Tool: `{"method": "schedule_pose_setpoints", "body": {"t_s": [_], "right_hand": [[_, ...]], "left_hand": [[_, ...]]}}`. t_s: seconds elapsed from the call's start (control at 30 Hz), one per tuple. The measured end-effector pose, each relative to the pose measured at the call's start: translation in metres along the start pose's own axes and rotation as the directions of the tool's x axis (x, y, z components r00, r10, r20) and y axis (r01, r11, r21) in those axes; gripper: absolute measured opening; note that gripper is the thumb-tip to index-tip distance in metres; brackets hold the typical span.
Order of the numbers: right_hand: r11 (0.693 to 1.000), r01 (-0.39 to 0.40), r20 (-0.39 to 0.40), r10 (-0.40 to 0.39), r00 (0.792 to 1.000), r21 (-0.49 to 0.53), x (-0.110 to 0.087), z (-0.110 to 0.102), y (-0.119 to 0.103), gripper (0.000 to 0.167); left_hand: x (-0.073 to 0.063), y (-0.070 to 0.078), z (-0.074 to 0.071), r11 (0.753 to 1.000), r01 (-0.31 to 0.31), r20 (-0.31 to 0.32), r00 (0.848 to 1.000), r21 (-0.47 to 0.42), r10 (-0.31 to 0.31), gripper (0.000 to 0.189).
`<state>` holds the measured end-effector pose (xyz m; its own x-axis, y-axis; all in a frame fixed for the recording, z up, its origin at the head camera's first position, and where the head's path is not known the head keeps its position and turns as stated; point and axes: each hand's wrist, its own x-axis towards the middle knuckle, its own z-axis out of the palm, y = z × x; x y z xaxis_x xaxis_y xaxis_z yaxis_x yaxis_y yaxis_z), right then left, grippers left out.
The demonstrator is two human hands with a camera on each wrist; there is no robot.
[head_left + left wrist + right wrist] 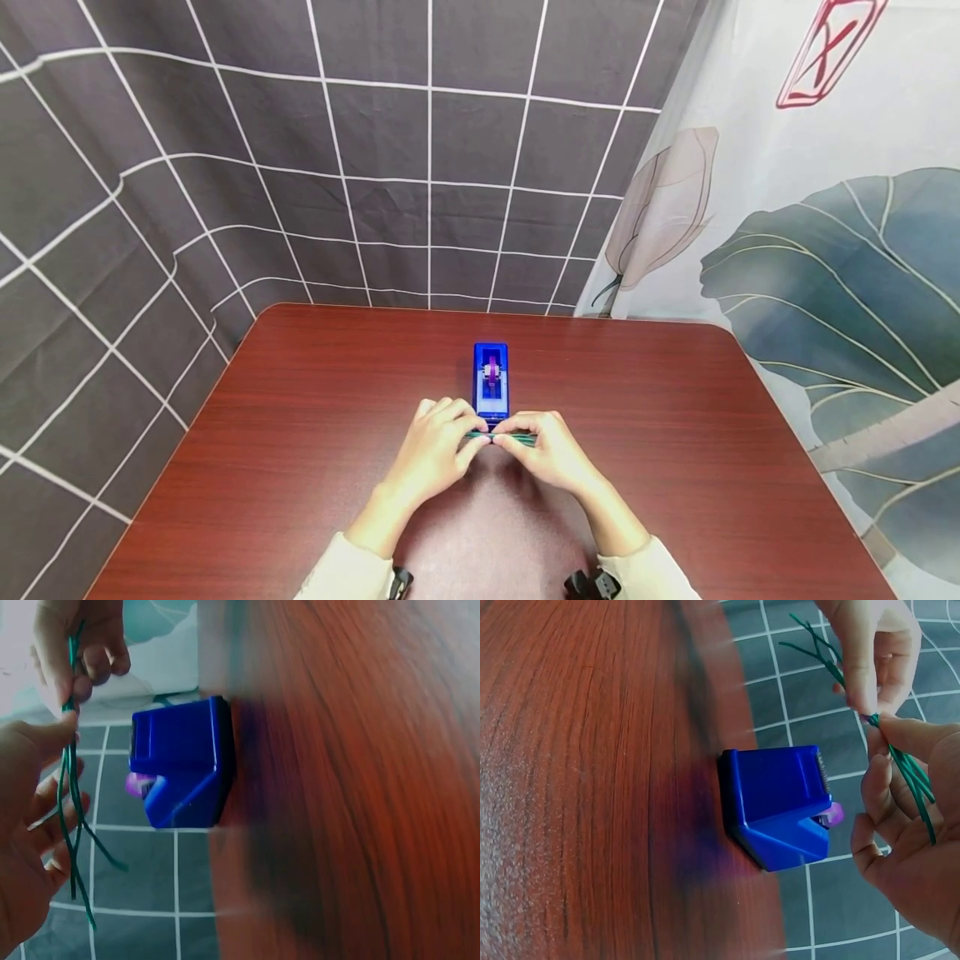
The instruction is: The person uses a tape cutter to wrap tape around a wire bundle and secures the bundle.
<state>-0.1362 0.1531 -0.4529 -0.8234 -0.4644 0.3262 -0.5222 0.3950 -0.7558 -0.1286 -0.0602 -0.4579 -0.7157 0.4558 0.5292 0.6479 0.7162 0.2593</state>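
Note:
Both hands meet over the table, just in front of a blue tape dispenser (491, 408). Between them is a bundle of thin green wire-like strands (913, 780). My left hand (433, 450) pinches the bundle near its middle with thumb and fingertips. Right beside it, my right hand (553, 454) pinches the same bundle. Loose strand ends fan out past each hand in the wrist views. A small purple bit shows at the pinch in the right wrist view; the fingertips partly hide it. The dispenser carries a purple tape roll (492, 371), and neither hand clearly touches it.
The reddish-brown wooden table (337, 400) extends around the hands. Behind it hangs a dark grey curtain (382, 133) with white grid lines. A white curtain with a leaf pattern (825, 275) hangs at the right.

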Motion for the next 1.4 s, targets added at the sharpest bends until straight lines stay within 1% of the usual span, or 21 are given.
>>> {"method": "schedule_pose_setpoints", "body": {"t_s": [0.1, 0.23, 0.43, 0.57, 0.7, 0.8, 0.87, 1.0, 1.1, 1.23, 1.4], "right_hand": [[1.000, -0.007, -0.013, 0.007, 1.000, 0.004, -0.001, 0.001, 0.003, 0.006], [1.000, -0.015, -0.029, 0.016, 0.999, 0.022, -0.003, 0.003, 0.005, 0.006], [0.999, -0.030, -0.029, 0.032, 0.999, 0.042, -0.003, 0.004, 0.005, 0.007], [1.000, -0.030, -0.038, 0.030, 0.999, 0.003, -0.004, 0.005, 0.008, 0.009], [0.998, -0.040, -0.031, 0.038, 0.999, -0.058, -0.006, 0.007, 0.013, 0.009], [0.993, -0.070, -0.021, 0.068, 0.997, -0.092, -0.007, 0.008, 0.015, 0.007], [0.991, -0.098, -0.019, 0.097, 0.995, -0.094, -0.007, 0.008, 0.016, 0.005], [0.986, -0.148, -0.010, 0.148, 0.989, -0.074, -0.007, 0.007, 0.015, 0.006], [0.986, -0.145, -0.002, 0.145, 0.989, -0.086, -0.009, 0.009, 0.016, 0.008], [0.981, -0.113, 0.017, 0.117, 0.993, -0.160, -0.011, 0.012, 0.020, 0.013], [0.957, -0.100, 0.067, 0.123, 0.990, -0.271, -0.013, 0.016, 0.023, 0.017]], "left_hand": [[-0.005, -0.006, -0.001, 0.997, 0.067, 0.017, 0.998, -0.024, -0.067, 0.015], [-0.013, -0.015, -0.002, 0.992, 0.112, 0.033, 0.993, -0.051, -0.110, 0.012], [-0.018, -0.021, -0.002, 0.986, 0.121, 0.064, 0.991, -0.115, -0.114, 0.007], [-0.019, -0.024, -0.002, 0.983, 0.128, 0.077, 0.990, -0.132, -0.118, 0.008], [-0.019, -0.025, -0.003, 0.983, 0.138, 0.096, 0.987, -0.123, -0.126, 0.009], [-0.019, -0.026, -0.003, 0.982, 0.150, 0.116, 0.984, -0.116, -0.136, 0.009], [-0.019, -0.026, -0.004, 0.981, 0.158, 0.128, 0.981, -0.115, -0.143, 0.010], [-0.018, -0.027, -0.005, 0.979, 0.171, 0.145, 0.977, -0.108, -0.154, 0.010], [-0.018, -0.027, -0.005, 0.980, 0.172, 0.160, 0.975, -0.101, -0.154, 0.010], [-0.020, -0.027, -0.001, 0.983, 0.162, 0.199, 0.970, -0.083, -0.143, 0.009], [-0.024, -0.025, 0.005, 0.988, 0.148, 0.256, 0.958, -0.049, -0.130, 0.010]]}}
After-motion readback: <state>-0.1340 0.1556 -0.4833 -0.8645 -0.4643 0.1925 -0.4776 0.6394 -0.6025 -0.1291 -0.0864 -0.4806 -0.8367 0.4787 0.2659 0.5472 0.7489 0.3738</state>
